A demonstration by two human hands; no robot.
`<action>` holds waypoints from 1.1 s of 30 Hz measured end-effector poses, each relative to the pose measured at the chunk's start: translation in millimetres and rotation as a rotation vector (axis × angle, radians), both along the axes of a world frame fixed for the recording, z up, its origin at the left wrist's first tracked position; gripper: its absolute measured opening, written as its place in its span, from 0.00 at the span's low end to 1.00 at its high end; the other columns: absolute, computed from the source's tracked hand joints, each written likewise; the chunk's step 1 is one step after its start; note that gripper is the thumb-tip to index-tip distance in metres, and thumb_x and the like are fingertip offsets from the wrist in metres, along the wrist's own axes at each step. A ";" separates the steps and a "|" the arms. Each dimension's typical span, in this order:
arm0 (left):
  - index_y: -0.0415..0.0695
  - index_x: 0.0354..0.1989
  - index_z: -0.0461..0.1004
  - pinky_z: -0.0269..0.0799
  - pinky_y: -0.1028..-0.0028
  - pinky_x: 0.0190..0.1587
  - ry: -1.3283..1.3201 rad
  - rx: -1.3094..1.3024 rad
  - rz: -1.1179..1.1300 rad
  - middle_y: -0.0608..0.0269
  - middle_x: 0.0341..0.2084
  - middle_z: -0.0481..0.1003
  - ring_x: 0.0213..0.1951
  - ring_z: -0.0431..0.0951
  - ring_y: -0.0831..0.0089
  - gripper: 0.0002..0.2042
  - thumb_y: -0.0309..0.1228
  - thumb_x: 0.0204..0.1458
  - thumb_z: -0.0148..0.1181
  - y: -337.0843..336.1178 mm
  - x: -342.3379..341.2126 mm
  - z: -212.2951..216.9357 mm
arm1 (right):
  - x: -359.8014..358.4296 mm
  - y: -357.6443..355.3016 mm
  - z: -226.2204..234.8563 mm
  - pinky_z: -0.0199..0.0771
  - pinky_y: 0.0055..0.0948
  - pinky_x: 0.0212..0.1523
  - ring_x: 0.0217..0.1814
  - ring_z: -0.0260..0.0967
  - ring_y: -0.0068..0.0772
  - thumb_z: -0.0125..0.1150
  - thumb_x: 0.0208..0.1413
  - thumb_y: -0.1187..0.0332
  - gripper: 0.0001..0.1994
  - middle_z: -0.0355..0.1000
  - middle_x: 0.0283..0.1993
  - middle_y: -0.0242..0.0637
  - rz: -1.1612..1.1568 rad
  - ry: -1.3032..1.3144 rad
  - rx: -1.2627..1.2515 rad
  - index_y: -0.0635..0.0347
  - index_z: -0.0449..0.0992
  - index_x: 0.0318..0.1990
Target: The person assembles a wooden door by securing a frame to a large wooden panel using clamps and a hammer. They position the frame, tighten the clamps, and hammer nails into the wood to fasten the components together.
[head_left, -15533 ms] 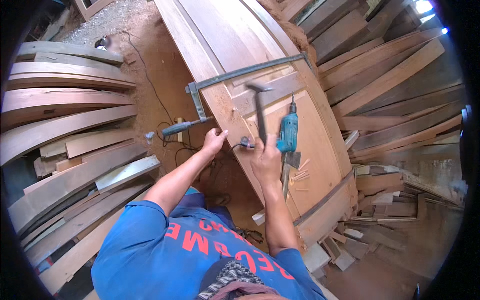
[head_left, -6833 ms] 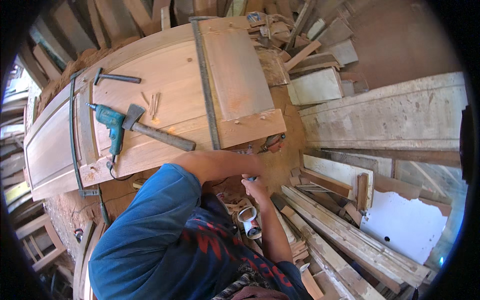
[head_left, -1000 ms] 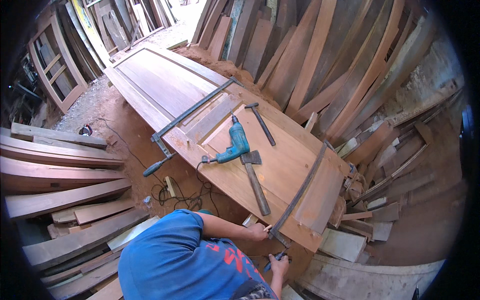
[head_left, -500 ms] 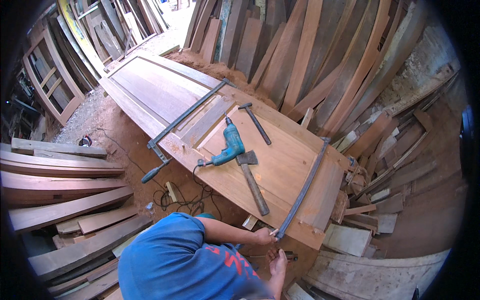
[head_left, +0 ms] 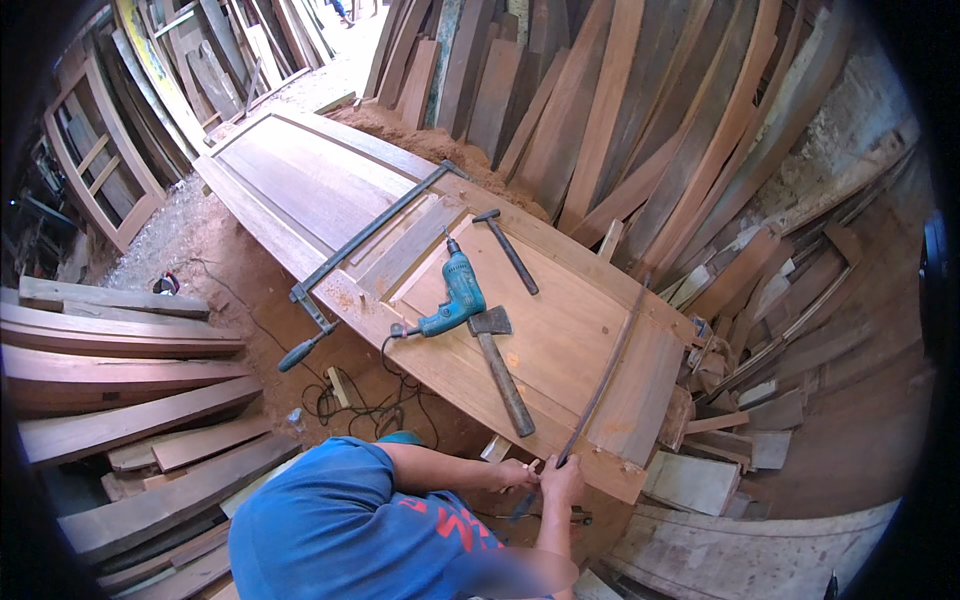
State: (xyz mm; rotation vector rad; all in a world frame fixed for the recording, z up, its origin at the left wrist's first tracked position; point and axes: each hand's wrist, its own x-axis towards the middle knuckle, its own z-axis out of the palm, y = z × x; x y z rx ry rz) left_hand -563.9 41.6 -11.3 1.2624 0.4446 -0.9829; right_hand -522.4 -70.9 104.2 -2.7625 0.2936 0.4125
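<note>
A panelled wooden door [head_left: 580,330] lies flat and slanting across the view. Over its near end runs a bar clamp [head_left: 606,375], its thin edge turned up. Closed around the near end of that bar is my right hand [head_left: 562,482]. Just left of it, my left hand [head_left: 514,475] has its fingers pinched together beside the bar, perhaps on a small pale piece too small to tell. A dark part of the clamp hangs below my hands, partly hidden. On the door rest a teal power drill [head_left: 460,290], a hatchet [head_left: 503,380] and a hammer [head_left: 512,255].
A second bar clamp [head_left: 375,230] spans the door's middle, its handle sticking out at the left. The drill's cord [head_left: 375,400] coils on the dirt floor. Stacked boards [head_left: 130,400] fill the left; tall planks [head_left: 590,110] lean behind, and offcuts [head_left: 695,480] lie at right.
My right hand has risen from below the door edge and taken hold of the clamp bar. The bar has turned from its broad face to its thin edge. My left hand has shifted slightly left.
</note>
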 end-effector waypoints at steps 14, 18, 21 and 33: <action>0.51 0.34 0.80 0.59 0.75 0.22 -0.025 -0.087 -0.170 0.68 0.35 0.83 0.21 0.64 0.82 0.14 0.49 0.56 0.64 39.2 -26.2 60.4 | -0.3 -18.8 19.8 0.69 0.33 0.15 0.16 0.74 0.32 0.60 0.58 0.70 0.09 0.72 0.23 0.42 -0.137 -0.002 0.559 0.66 0.68 0.34; 0.52 0.32 0.83 0.55 0.76 0.21 -0.077 -0.221 -0.232 0.76 0.19 0.71 0.20 0.62 0.82 0.15 0.50 0.57 0.64 44.2 -20.9 132.2 | 3.0 -21.1 34.6 0.71 0.36 0.17 0.18 0.75 0.36 0.61 0.57 0.70 0.09 0.72 0.24 0.43 -0.199 0.050 0.580 0.65 0.69 0.34; 0.53 0.31 0.83 0.53 0.75 0.22 -0.091 -0.196 -0.134 0.76 0.16 0.64 0.20 0.60 0.82 0.14 0.50 0.56 0.64 47.9 -14.4 155.2 | -3.6 -21.4 31.2 0.75 0.44 0.28 0.27 0.77 0.48 0.63 0.55 0.69 0.10 0.75 0.28 0.49 -0.089 -0.029 0.394 0.65 0.70 0.35; 0.49 0.22 0.73 0.56 0.70 0.17 -0.178 -0.034 0.101 0.67 0.14 0.67 0.14 0.63 0.74 0.21 0.53 0.51 0.67 13.3 13.9 91.9 | -1.4 -42.4 32.6 0.71 0.55 0.44 0.44 0.74 0.64 0.65 0.50 0.67 0.13 0.76 0.37 0.58 0.175 -0.128 -0.060 0.63 0.72 0.41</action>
